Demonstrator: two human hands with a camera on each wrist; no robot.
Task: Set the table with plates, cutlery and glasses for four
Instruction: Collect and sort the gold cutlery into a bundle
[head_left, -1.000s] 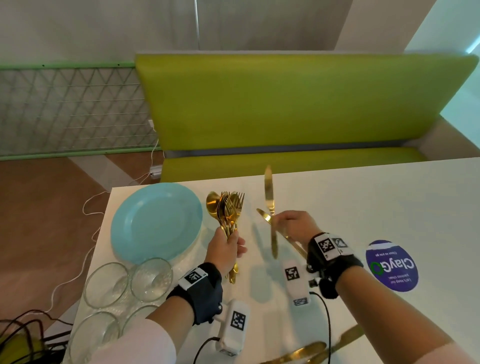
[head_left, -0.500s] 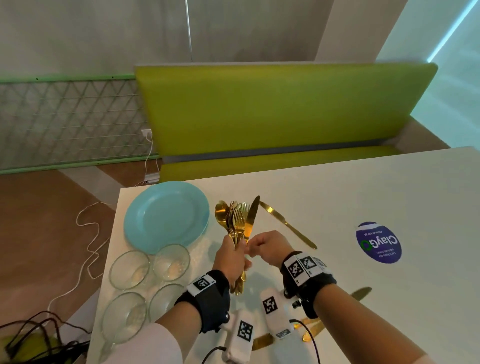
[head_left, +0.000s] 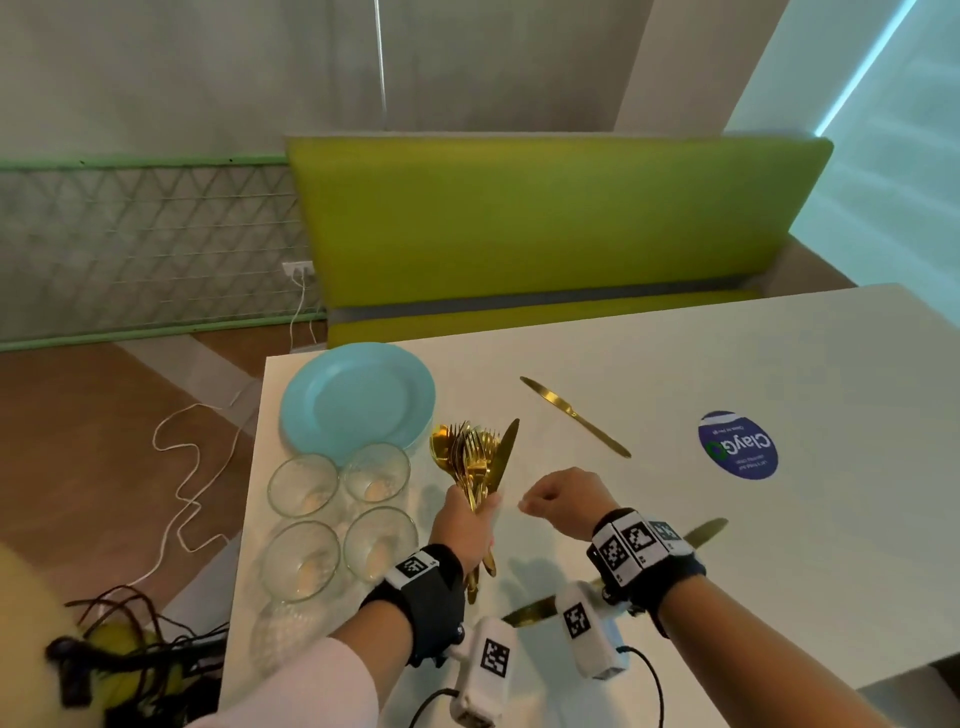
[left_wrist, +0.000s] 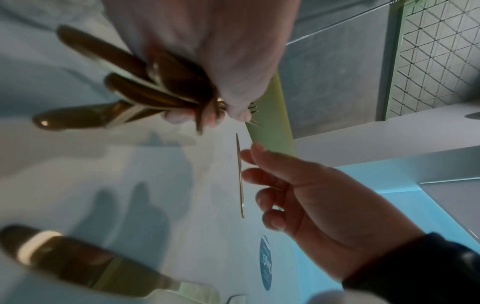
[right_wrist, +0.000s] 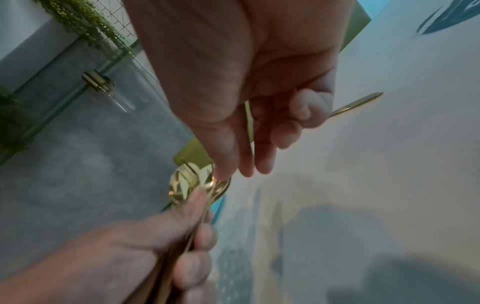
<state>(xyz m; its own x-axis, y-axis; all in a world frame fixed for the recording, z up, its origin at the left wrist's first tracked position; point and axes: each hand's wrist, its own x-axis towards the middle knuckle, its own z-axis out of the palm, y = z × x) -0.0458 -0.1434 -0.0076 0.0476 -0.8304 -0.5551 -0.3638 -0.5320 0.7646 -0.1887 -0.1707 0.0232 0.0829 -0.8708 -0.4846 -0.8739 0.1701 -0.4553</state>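
- My right hand (head_left: 563, 501) is free, fingers loosely curled, just beside the left.
- My left hand (head_left: 464, 525) grips the cutlery bundle (head_left: 475, 457) above the table (head_left: 779, 571) near its left edge.
- Glasses (head_left: 337, 519) and plate stack (head_left: 358, 397) wait at the far-left corner.
- I judge I am collecting cutlery; next, reach the loose knife (head_left: 574, 415) farther on.

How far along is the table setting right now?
Hardly begun: no place looks laid. The light blue plates sit stacked at the table corner, the four clear glasses clustered beside them. The left hand grips the bundle of gold forks, spoons and a knife; the right hand holds nothing. Everything needs distributing, including the loose gold knife.
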